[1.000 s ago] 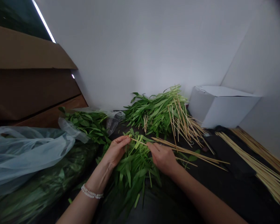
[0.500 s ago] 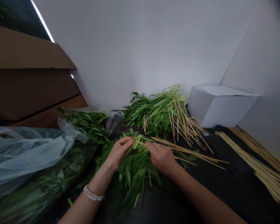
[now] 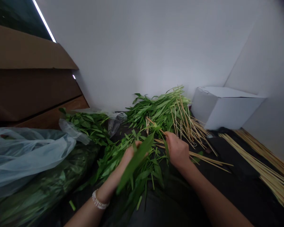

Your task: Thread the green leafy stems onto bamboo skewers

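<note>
My right hand (image 3: 177, 149) is closed on a thin bamboo skewer (image 3: 162, 131), which tilts up to the left. Greens (image 3: 155, 125) are threaded on the skewer, and a long leaf (image 3: 138, 164) hangs from them toward the camera. Behind that leaf, my left hand (image 3: 129, 154) is low over a pile of loose leafy greens (image 3: 153, 170); the leaf covers most of its fingers, so its grip is unclear. Several bare skewers (image 3: 210, 159) lie on the dark surface beside my right hand.
At the back, a heap of skewered greens (image 3: 153, 108) leans by the wall. A white box (image 3: 227, 107) stands at the right, with skewer bundles (image 3: 269, 176) in front. Plastic bags of greens (image 3: 40, 157) lie at the left beside a cardboard box (image 3: 30, 91).
My right hand has moved right and slightly up with the skewer and its greens, away from my left hand. The left hand has come off the skewer and sunk slightly toward the pile.
</note>
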A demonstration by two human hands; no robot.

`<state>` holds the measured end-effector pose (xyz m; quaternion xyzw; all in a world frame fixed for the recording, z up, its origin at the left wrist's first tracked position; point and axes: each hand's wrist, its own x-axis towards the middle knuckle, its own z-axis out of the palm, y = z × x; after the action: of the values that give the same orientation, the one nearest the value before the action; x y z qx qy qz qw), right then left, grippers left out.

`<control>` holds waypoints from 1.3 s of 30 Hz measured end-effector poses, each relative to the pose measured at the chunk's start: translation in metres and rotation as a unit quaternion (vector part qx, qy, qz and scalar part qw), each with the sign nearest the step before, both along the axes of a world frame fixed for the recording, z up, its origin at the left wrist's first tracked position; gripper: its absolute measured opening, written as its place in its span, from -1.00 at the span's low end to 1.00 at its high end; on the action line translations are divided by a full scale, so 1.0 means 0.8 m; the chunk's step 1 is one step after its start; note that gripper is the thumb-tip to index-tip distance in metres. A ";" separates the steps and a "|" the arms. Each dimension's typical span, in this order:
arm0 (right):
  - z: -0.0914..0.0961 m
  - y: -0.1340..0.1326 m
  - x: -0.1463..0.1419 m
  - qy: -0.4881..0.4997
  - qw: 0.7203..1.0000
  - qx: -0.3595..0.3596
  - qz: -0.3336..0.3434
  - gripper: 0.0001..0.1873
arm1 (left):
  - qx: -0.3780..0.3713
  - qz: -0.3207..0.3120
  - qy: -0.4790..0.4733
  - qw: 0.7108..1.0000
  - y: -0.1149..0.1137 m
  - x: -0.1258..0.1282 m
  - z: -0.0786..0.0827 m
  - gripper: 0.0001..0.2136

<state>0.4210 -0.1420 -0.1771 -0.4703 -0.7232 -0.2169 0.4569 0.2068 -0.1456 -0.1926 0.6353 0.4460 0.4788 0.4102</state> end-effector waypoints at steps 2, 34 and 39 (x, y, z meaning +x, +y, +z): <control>0.000 0.000 -0.001 0.000 1.000 0.004 -0.002 -0.72 | 0.036 -0.017 0.089 0.995 -0.003 0.000 -0.008 -0.54; -0.003 0.001 -0.004 0.017 1.000 -0.003 0.000 -0.74 | 0.218 0.131 0.312 0.915 0.025 -0.062 0.032 -0.74; -0.004 0.002 -0.004 0.014 1.000 -0.005 0.002 -0.73 | 0.201 0.034 0.352 0.913 0.021 -0.051 0.017 -0.73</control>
<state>0.4174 -0.1407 -0.1803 -0.4742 -0.7188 -0.2058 0.4649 0.1656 -0.1286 -0.1789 0.8163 0.4771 0.3173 0.0733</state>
